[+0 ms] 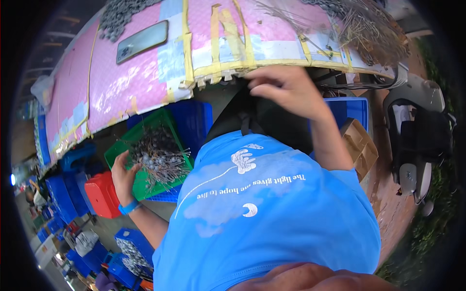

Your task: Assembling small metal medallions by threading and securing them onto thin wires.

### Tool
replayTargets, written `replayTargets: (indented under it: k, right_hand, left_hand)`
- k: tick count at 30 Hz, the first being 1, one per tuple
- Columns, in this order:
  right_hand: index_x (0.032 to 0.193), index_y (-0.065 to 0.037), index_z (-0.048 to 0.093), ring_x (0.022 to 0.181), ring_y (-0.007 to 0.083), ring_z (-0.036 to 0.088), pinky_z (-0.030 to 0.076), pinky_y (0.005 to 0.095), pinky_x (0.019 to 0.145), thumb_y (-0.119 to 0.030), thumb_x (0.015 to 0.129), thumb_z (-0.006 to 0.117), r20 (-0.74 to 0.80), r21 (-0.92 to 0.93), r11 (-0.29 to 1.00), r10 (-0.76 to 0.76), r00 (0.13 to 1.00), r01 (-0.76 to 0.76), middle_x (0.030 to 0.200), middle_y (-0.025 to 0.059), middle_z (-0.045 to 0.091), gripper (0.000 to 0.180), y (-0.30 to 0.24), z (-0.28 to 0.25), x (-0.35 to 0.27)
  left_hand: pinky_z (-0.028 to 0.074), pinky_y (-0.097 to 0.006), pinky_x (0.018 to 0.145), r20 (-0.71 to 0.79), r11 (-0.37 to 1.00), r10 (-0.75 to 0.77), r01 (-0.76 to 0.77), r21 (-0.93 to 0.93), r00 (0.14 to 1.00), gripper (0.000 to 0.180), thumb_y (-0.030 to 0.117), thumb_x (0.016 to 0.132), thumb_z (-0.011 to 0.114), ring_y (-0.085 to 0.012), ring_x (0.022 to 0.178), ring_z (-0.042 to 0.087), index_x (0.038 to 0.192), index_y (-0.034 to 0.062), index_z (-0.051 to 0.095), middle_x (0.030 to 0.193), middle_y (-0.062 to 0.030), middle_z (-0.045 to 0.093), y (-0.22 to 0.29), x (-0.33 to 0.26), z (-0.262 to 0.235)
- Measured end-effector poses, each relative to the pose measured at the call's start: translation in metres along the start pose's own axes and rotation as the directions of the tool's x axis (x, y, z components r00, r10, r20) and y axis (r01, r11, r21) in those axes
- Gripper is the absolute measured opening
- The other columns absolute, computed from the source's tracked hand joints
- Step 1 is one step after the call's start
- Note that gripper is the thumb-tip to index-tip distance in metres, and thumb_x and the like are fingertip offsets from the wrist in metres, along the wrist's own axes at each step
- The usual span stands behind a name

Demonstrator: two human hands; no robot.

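Observation:
My left hand [124, 178] is at the near left rim of a green crate [112, 151], fingers and thumb apart with nothing visible between them. Inside the crate lies a tangled heap of thin stems with grey-blue balls [158, 157]. My right hand [281, 89] hovers at the ragged near edge of the table [141, 85], slightly smeared by motion. Its thumb and index finger stand apart, and I see nothing held; the other fingers are partly hidden.
A phone [142, 42] and grey balls [116, 22] lie on the taped pink tabletop; dry stems [371, 31] pile up at its far right. Around me stand a red container [103, 195], blue crates [62, 196], a paper bag [359, 148] and a parked scooter [417, 126].

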State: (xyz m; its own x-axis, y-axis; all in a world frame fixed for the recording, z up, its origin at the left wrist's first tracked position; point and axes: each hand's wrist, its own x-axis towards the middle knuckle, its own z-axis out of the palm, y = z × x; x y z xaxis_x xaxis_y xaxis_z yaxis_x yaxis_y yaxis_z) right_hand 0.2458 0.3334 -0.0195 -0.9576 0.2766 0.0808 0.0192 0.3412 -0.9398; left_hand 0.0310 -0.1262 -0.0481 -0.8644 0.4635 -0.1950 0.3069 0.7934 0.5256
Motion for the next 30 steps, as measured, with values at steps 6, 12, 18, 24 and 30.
replayTargets:
  k: [6, 12, 18, 24, 30]
  right_hand:
    - [0.109, -0.006, 0.071, 0.075, 0.0186, 0.064, 0.051, 0.0294, 0.07, -0.01, 0.082, 0.073, -0.68, -0.553, 0.738, -0.132, 0.721, -0.386, 0.09, 0.0094, 0.065, 0.027, 0.022, -0.077, -0.035]
    - [0.109, -0.007, 0.069, 0.096, 0.0307, 0.061, 0.048, 0.0381, 0.084, -0.018, 0.083, 0.072, -0.535, -0.718, 0.62, -0.2, 0.821, -0.317, 0.107, 0.0123, 0.061, 0.028, 0.045, -0.087, -0.05]
    - [0.105, -0.003, 0.066, 0.083, 0.0254, 0.064, 0.051, 0.0318, 0.072, -0.003, 0.081, 0.072, -0.512, -0.725, 0.651, -0.294, 0.807, -0.223, 0.097, 0.0095, 0.063, 0.025, 0.06, -0.093, -0.065]
    - [0.101, 0.001, 0.065, 0.074, 0.0122, 0.064, 0.052, 0.0251, 0.066, 0.001, 0.087, 0.067, -0.657, 0.241, 0.97, 0.143, 0.74, 0.026, 0.089, 0.0068, 0.067, 0.014, 0.04, -0.089, -0.045]
    - [0.093, -0.001, 0.063, 0.08, 0.013, 0.067, 0.054, 0.0249, 0.073, -0.006, 0.09, 0.066, -0.139, 0.445, 0.893, 0.148, 0.979, -0.071, 0.087, 0.0052, 0.067, 0.007, 0.035, -0.077, 0.035]
  left_hand:
    - [0.048, -0.027, 0.066, -0.3, 0.474, 0.754, -0.8, -0.367, 0.584, 0.009, -0.005, 0.081, 0.06, -0.0169, 0.077, 0.06, 0.085, -0.0016, 0.067, 0.089, -0.0083, 0.066, 0.178, 0.03, -0.007]
    - [0.05, -0.024, 0.042, -0.567, -0.655, 0.729, -0.149, -0.741, -0.384, 0.013, 0.004, 0.08, 0.06, -0.0135, 0.045, 0.061, 0.068, 0.0022, 0.061, 0.056, -0.0046, 0.063, 0.325, 0.045, -0.012]
    - [0.048, -0.029, 0.037, -0.558, -0.621, 0.773, -0.539, -0.569, -0.302, 0.02, 0.004, 0.075, 0.057, -0.0201, 0.04, 0.059, 0.056, -0.0009, 0.056, 0.048, -0.0107, 0.056, 0.356, 0.047, -0.014]
    - [0.048, -0.025, 0.037, -0.556, -0.602, 0.771, -0.642, -0.475, -0.311, 0.018, 0.001, 0.074, 0.059, -0.0179, 0.039, 0.059, 0.056, -0.0038, 0.058, 0.048, -0.0106, 0.057, 0.351, 0.056, -0.011]
    - [0.048, -0.018, 0.041, -0.587, -0.605, 0.743, -0.7, -0.38, -0.323, 0.016, -0.003, 0.074, 0.065, -0.0115, 0.04, 0.059, 0.059, -0.0011, 0.061, 0.05, -0.005, 0.06, 0.351, 0.06, -0.001]
